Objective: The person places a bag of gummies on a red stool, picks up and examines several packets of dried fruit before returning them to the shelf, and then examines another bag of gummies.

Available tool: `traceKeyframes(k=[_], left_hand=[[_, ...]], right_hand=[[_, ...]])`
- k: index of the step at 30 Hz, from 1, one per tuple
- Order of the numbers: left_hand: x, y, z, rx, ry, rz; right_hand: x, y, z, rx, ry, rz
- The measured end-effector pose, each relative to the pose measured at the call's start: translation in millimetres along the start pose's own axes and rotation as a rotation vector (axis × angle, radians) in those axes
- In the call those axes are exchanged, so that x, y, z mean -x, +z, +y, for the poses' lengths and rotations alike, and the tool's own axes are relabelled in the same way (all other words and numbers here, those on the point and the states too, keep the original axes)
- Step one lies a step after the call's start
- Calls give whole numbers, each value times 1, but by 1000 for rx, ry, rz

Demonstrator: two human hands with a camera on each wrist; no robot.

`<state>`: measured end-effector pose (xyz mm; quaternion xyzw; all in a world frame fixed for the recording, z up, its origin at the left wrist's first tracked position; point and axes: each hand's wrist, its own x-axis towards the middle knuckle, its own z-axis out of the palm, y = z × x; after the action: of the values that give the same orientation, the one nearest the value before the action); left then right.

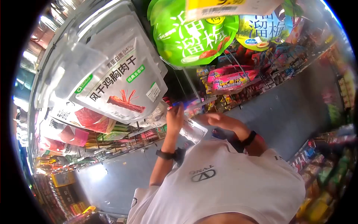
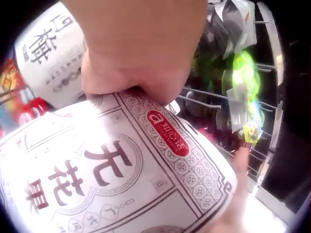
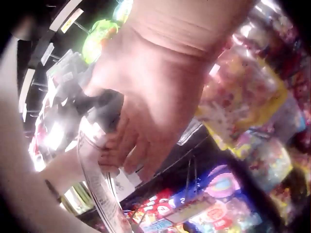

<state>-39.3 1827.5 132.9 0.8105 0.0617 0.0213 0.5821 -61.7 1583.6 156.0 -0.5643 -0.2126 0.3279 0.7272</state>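
A white printed bag of dried figs point(image 2: 97, 179) fills much of the left wrist view, with dark lettering and a red label. At its top edge, my left hand point(image 2: 141, 68) grips the bag, most of its fingers hidden. In the head view the left hand point(image 1: 175, 118) is beside the hanging pouches and the white bag point(image 1: 194, 130) shows below it. My right hand point(image 1: 222, 121) reaches in from the other side. The right wrist view shows the right hand point(image 3: 150, 102) with thumb apart and fingertips at the edge of the bag point(image 3: 95, 170).
A large silver pouch of dried chicken point(image 1: 119, 80) hangs close at left. Green point(image 1: 197, 37) and blue-yellow point(image 1: 263, 31) plum bags hang ahead under a price tag point(image 1: 223, 7). A pink snack pack point(image 1: 229, 80) hangs below them. Grey floor point(image 1: 276, 108) lies beyond the racks.
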Motion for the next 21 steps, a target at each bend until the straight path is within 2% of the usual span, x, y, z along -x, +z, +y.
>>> traceKeyframes(k=[2,4,6,7,8,10,12,14,15,19,21], left_hand=[[3,9,-6,107,-2,9],[9,17,-6,218,-12,-10],[11,21,-12,329,-77,-61],[11,23,-16,371,-119,-97],[10,24,-19,411,-163,-131],[12,17,-28,437,-311,-275],[12,15,-41,462,-354,-382],[21,-1,-27,493,-361,-499],[27,-4,-24,461,-305,-550],[60,-5,-20,409,-42,-684],[77,-14,1,179,-114,-750]], right_hand=[[11,24,-6,182,-107,13],[24,40,-1,365,30,56],[32,51,7,533,382,133],[28,50,32,591,493,204],[33,50,52,543,341,314],[40,64,57,450,43,520],[59,58,55,479,153,528],[74,50,68,448,212,527],[76,56,64,331,102,575],[81,60,49,69,76,583],[82,56,40,5,86,564]])
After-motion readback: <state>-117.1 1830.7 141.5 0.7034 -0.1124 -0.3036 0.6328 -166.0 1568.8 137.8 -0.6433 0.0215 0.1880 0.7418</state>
